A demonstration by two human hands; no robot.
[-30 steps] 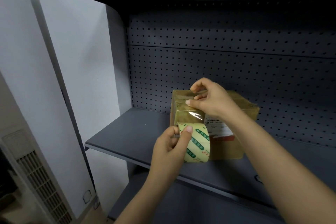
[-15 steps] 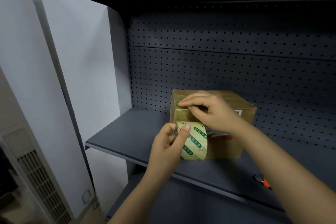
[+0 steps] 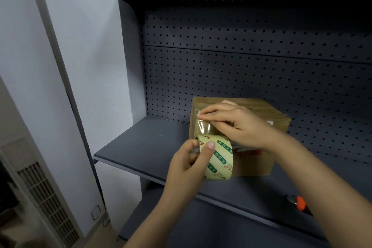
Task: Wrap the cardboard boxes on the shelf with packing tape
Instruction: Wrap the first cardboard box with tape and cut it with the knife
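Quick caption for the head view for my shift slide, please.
Left hand grips the tape roll while the right hand presses the pulled strip onto the cardboard box on the shelf.

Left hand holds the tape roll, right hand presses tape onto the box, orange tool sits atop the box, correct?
No: head view shows the orange tool lying on the shelf, right of the box. Left hand on the tape roll and right hand are as stated.

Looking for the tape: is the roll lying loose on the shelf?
No, the left hand grips the tape roll in front of the cardboard box.
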